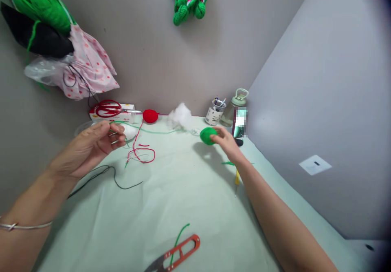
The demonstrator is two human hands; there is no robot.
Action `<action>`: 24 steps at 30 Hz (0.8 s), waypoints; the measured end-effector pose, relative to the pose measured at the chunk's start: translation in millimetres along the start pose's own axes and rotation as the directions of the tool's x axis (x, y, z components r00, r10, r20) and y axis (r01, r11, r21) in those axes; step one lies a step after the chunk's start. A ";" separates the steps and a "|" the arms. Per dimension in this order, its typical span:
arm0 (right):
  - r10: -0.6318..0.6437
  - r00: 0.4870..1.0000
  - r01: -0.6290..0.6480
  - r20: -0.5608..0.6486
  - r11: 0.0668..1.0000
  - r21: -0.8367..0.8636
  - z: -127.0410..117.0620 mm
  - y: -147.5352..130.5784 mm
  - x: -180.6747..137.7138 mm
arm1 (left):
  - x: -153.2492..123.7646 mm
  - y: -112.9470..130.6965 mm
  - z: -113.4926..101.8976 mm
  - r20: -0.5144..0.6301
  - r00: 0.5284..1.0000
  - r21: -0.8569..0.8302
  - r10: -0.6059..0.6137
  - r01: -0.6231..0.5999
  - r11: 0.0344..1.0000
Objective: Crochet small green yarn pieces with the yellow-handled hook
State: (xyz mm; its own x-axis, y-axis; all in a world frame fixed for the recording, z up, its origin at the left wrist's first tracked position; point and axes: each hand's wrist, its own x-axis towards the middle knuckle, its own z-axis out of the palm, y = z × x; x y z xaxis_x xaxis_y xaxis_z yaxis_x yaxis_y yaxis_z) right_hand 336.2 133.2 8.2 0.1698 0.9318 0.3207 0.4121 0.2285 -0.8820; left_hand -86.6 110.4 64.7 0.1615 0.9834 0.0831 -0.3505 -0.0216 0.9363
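Note:
My right hand (225, 142) is closed on a green crocheted piece (207, 136), held just above the pale green table cover near the back right. My left hand (93, 146) is raised at the left with fingers pinched on a green yarn strand (152, 131) that runs across toward the white stuffing (181, 116). A red crocheted piece (150, 116) lies behind, with loose red yarn (141, 151) trailing from it. A yellow-handled crochet hook (236, 178) lies under my right wrist.
Orange thread snips (180, 252) lie at the front edge beside a green yarn scrap. Red scissors (108, 109) rest on a white box at the back left. A pen cup (214, 113), a bottle (234, 107) and a phone stand at the back right. Black cord (116, 180) crosses the cover.

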 end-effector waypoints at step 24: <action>0.112 0.873 -0.376 -0.476 0.776 -0.507 -103.8 75.4 57.8 | 9.4 -41.3 -10.1 0.024 0.972 0.151 -0.235 0.229 0.962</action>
State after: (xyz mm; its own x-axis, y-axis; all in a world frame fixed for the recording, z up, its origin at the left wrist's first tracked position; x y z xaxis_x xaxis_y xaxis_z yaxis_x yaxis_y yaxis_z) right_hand 470.1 175.0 -4.0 0.6200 0.7045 0.3454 0.7097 -0.3160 -0.6297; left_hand -79.8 122.4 23.4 0.2612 0.9564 -0.1309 -0.1605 0.1768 0.9711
